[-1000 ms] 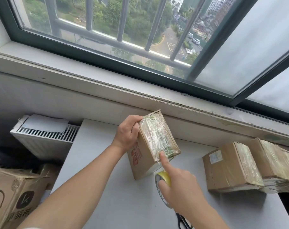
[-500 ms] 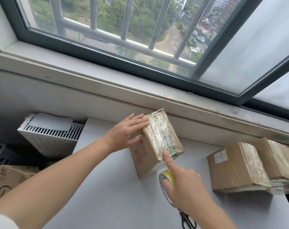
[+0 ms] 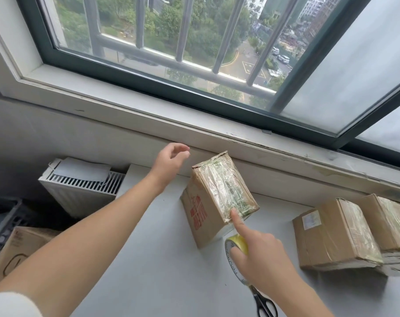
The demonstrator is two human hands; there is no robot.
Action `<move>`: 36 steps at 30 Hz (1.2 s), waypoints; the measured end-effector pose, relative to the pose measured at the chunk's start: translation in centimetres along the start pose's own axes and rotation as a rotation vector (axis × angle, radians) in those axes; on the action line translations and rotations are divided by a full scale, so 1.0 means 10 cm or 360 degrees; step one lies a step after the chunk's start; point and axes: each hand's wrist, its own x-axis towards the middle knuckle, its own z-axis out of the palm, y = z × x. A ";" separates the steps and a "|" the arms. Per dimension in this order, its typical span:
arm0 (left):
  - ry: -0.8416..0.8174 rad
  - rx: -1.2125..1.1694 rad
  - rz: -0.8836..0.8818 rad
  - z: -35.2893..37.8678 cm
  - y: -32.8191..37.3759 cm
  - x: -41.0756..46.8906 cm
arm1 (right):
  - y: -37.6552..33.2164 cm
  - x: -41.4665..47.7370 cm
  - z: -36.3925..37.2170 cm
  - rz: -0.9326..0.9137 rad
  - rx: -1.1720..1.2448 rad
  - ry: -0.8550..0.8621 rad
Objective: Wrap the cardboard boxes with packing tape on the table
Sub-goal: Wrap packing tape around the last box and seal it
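A small cardboard box (image 3: 214, 202) with red print stands tilted on the grey table (image 3: 162, 266), its upper face covered in shiny clear tape. My right hand (image 3: 260, 257) grips the roll of yellowish packing tape (image 3: 236, 250) just below the box, and its straight index finger presses on the box's lower taped corner. My left hand (image 3: 170, 162) hovers in the air up and left of the box, fingers loosely curled, touching nothing.
Two taped cardboard boxes (image 3: 336, 234) lie side by side at the table's right edge. Black-handled scissors (image 3: 264, 304) lie under my right wrist. A white radiator (image 3: 80, 191) and brown cartons (image 3: 18, 250) stand left of the table. The window sill (image 3: 240, 143) runs behind.
My left hand has let go of the box's left side and lifted up and away to the left. My right index finger stays pressed on the box.
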 end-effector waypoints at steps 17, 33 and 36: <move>-0.0471 0.0874 -0.0024 0.53 0.19 0.14 | 0.06 0.04 0.10 -0.0020 0.0001 0.0028; -0.0905 0.1037 -0.0052 1.05 0.43 0.45 | -0.21 -0.06 0.26 -0.0129 0.0064 -0.0038; -0.0888 0.1224 0.0062 1.12 0.46 0.48 | -0.19 -0.06 0.26 -0.0168 0.0075 -0.0024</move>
